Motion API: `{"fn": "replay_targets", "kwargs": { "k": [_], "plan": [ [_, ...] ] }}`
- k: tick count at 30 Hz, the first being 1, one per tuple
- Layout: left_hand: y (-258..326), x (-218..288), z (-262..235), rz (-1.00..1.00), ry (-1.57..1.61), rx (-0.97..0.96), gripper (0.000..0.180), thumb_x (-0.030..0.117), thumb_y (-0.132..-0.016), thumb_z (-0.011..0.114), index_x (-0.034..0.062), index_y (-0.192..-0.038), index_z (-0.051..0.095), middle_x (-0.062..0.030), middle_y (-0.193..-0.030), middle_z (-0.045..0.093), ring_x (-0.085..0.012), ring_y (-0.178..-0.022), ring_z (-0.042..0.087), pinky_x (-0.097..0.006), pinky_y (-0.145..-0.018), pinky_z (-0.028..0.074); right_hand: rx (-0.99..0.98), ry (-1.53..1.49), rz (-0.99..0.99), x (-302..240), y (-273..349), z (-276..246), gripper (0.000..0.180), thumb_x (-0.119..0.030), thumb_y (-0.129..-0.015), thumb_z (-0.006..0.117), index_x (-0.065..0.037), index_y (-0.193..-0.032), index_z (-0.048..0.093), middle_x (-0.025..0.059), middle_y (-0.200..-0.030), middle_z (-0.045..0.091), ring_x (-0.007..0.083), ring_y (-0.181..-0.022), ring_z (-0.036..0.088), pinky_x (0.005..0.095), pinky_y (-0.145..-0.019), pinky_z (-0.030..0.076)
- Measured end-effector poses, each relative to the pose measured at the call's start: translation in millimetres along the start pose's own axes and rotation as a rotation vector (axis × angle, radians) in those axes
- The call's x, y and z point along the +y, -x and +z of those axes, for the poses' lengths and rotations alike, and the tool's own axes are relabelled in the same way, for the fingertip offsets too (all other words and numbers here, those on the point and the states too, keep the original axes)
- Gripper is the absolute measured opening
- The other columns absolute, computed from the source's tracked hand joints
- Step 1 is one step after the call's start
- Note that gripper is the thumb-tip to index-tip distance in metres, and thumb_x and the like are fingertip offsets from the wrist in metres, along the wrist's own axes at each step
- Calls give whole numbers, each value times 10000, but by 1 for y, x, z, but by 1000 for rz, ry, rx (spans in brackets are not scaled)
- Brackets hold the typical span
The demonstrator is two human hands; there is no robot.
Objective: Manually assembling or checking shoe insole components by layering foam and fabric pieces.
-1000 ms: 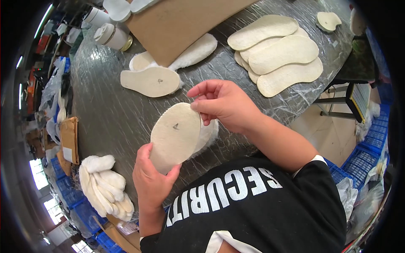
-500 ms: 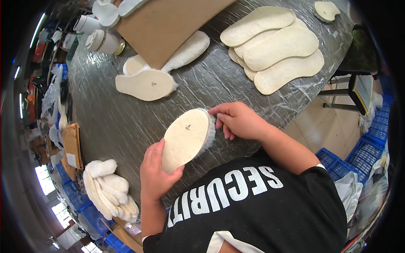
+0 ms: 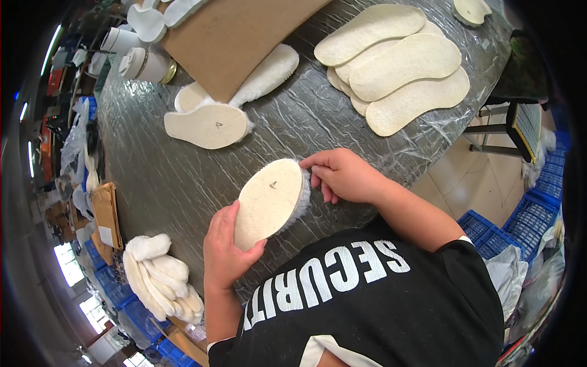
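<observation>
A cream insole with a fluffy white underside (image 3: 269, 202) is tilted up over the table, its smooth, marked face toward me. My left hand (image 3: 227, 248) grips its lower left end, with the thumb on one edge and the fingers along the other. At the upper right edge, where the fleece sticks out, my right hand (image 3: 343, 174) is closed, its index finger and thumb pinching the rim. What lies between those fingertips is too small to make out. Beyond it, another fleece-backed insole (image 3: 205, 126) lies smooth side up.
A brown board (image 3: 235, 40) partly covers more fleecy insoles. Plain cream insoles (image 3: 406, 67) are stacked at the far right of the film-covered table (image 3: 293, 116). Several fleecy pieces (image 3: 162, 275) are piled at the left edge. Lidded jars (image 3: 147, 64) stand far left; blue crates (image 3: 529, 223) are right.
The view has shifted slightly, so things on the table sit a little differently in the picture. Both hands and the insole keep nearly the same pose.
</observation>
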State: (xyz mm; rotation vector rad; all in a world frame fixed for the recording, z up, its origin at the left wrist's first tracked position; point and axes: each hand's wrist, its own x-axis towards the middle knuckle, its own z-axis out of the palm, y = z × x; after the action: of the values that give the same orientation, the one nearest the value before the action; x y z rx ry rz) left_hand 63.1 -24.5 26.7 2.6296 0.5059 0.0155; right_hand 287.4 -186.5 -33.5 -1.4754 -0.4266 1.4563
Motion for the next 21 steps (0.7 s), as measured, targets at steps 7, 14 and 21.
{"fn": "replay_targets", "kwargs": {
  "k": [7,14,21],
  "plan": [
    [-3,-1,1,11,-13,-8,774,188,-570,809,-6,-1263,524,-199,-1141,600,-365,-1035,599,-416,-881,502,-4,12,1,0,0,0,311,-67,-979,433,33,-1237,576,67,-805,595,112,-546,566,252,-490,487],
    [-8,-1,-1,29,-35,-39,766,214,-583,810,6,-1260,519,-194,-1142,598,-372,-1032,594,-424,-877,499,-12,18,-16,1,-2,-1,315,-64,-975,434,37,-1240,571,68,-804,600,114,-549,568,252,-490,488],
    [-11,-1,-1,29,-46,-72,757,233,-595,810,10,-1258,520,-183,-1143,600,-366,-1042,589,-426,-886,492,-11,13,-11,1,-2,-2,317,-64,-972,430,38,-1237,570,67,-807,604,114,-553,573,251,-494,490]
  ]
}}
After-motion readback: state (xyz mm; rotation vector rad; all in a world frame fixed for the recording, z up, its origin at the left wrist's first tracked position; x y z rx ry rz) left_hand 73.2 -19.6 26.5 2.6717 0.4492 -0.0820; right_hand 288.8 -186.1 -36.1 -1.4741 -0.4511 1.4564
